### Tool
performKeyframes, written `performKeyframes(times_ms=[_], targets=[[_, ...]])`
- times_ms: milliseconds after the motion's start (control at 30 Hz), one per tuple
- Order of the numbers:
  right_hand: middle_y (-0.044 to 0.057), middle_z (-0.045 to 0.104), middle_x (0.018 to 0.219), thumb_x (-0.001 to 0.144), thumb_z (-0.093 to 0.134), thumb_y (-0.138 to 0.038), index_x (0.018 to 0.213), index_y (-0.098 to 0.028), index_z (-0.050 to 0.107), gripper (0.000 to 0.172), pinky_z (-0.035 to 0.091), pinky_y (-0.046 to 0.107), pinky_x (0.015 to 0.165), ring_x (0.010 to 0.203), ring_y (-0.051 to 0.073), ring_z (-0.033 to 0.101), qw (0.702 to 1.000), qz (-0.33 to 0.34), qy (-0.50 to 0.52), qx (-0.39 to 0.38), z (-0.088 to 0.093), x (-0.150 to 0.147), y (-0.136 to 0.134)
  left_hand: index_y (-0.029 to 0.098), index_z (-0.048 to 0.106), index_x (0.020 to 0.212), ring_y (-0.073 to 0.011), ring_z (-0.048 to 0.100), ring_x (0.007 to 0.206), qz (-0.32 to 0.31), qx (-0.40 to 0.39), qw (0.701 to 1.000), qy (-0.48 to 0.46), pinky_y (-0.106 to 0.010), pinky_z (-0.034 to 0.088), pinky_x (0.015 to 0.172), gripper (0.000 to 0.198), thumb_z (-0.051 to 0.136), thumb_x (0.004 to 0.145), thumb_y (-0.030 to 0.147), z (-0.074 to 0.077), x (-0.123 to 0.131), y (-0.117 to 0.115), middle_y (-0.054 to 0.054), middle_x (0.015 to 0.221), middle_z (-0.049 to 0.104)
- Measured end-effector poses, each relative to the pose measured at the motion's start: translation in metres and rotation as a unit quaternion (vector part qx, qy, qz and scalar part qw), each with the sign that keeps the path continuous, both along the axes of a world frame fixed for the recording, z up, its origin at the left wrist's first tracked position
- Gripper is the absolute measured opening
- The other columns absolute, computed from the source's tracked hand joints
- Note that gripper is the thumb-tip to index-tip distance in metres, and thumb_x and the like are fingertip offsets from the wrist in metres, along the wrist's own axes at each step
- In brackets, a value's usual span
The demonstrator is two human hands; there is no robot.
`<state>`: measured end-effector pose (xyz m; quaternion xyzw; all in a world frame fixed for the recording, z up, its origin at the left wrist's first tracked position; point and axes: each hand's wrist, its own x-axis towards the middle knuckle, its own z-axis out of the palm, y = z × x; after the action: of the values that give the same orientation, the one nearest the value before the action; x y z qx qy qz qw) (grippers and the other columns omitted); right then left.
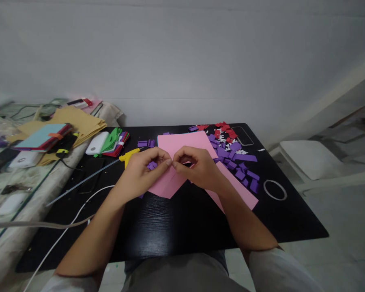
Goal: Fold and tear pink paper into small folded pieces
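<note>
My left hand (141, 170) and my right hand (199, 168) meet above the middle of the black table. Thumb and fingers of each are pinched together on the edge of a sheet of pink paper (167, 186), which hangs down below them with a crease in it. Another pink sheet (185, 142) lies flat just behind, with a blue edge showing under it. Beneath my right forearm is a further pink piece (241, 192). A yellow glue gun (129, 156) rests beside my left hand, partly hidden by it.
Purple folded paper pieces (231, 156), red pieces (226, 129) and white bits are scattered at the right of the table (176, 227). A ring (275, 190) lies near its right edge. Bundled colored papers (112, 142), a white cable (73, 219) and a cluttered glass surface are at left.
</note>
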<state>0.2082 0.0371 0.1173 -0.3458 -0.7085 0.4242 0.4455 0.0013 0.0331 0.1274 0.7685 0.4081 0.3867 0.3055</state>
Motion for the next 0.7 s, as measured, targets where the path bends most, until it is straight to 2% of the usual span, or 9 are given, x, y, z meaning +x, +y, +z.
performKeyframes(times_ms=[233,367,467,567,700], targets=[[-0.002,0.069,0.075,0.083,0.068,-0.018,0.079,-0.021,0.067,0.005,0.055,0.025,0.065,0.069,0.013,0.064,1.0,-0.019,0.007,-0.017,0.0047,-0.0001,-0.0026,0.021,0.071,0.09,-0.0142,0.058,0.07,0.026,0.003,0.999,-0.031,-0.027,0.047,0.066,0.015,0.067,0.096,0.034,0.0002,-0.0041,0.0031,-0.001,0.08,0.067],[-0.001,0.07,0.077,0.085,0.069,-0.019,0.08,-0.02,0.068,0.005,0.056,0.026,0.07,0.07,0.012,0.065,1.0,-0.015,0.015,-0.015,0.0036,0.0009,-0.0012,0.021,0.072,0.089,-0.0143,0.058,0.069,0.028,-0.007,0.999,-0.042,-0.027,0.046,0.064,0.015,0.068,0.095,0.033,0.0003,-0.0047,0.0035,-0.001,0.079,0.067],[0.002,0.073,0.085,0.087,0.073,-0.026,0.088,-0.018,0.071,0.008,0.058,0.028,0.076,0.076,0.013,0.069,0.999,-0.006,0.032,-0.029,0.003,0.0043,0.0013,0.02,0.071,0.089,-0.0134,0.056,0.066,0.044,-0.01,0.997,-0.067,-0.026,0.044,0.061,0.014,0.069,0.095,0.033,-0.0002,-0.0057,0.004,-0.001,0.076,0.065],[0.003,0.074,0.088,0.086,0.076,-0.029,0.092,-0.018,0.072,0.013,0.059,0.029,0.077,0.079,0.015,0.07,0.998,-0.012,0.038,-0.039,0.0021,0.0077,0.0038,0.019,0.069,0.087,-0.0126,0.055,0.065,0.061,-0.012,0.994,-0.091,-0.026,0.043,0.061,0.014,0.069,0.094,0.032,-0.0001,-0.0052,0.0044,0.0,0.074,0.062],[0.003,0.074,0.084,0.086,0.075,-0.028,0.088,-0.018,0.072,0.011,0.059,0.029,0.075,0.075,0.015,0.069,0.999,-0.014,0.028,-0.034,0.0007,0.0078,0.0048,0.019,0.068,0.087,-0.012,0.055,0.067,0.057,-0.028,0.993,-0.1,-0.025,0.044,0.063,0.014,0.069,0.094,0.031,0.0006,-0.0024,0.0037,0.001,0.076,0.062]])
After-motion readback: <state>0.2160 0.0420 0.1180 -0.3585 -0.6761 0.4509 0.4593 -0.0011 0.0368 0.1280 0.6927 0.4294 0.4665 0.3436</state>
